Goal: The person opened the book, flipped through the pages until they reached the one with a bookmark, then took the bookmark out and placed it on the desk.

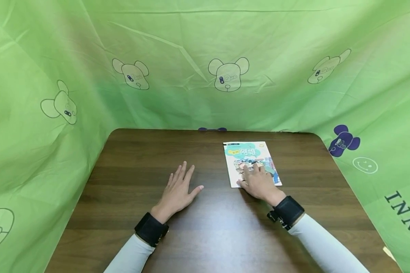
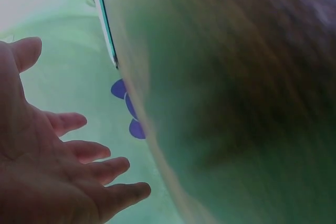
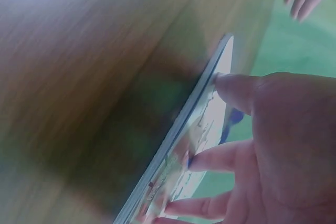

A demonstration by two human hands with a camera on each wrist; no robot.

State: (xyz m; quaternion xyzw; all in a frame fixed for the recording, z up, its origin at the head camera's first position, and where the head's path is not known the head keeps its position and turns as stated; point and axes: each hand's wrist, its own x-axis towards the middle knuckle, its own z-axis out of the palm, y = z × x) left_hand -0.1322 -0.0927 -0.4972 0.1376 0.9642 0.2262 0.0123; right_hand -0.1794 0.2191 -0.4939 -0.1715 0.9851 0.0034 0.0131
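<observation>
A thin book (image 1: 246, 152) with a white and light-blue illustrated cover lies on the table right of centre. The right hand (image 1: 260, 185) rests over its lower part, fingers spread and fingertips on the cover. In the right wrist view, thumb and fingers reach the book's cover (image 3: 199, 124), and its layered edge faces the camera. To the left, the left hand (image 1: 177, 194) is stretched out over the table, apart from the book and holding nothing. Its fingers are extended in the left wrist view, where the book (image 2: 107, 31) appears edge-on beyond the hand (image 2: 58, 166).
The brown wood-grain table (image 1: 140, 159) has rounded far corners. A green cloth (image 1: 177, 98) printed with bear heads hangs behind and at both sides. Black bands (image 1: 152, 229) circle both wrists, below white sleeves. A small pale piece (image 1: 389, 253) shows at the table's right edge.
</observation>
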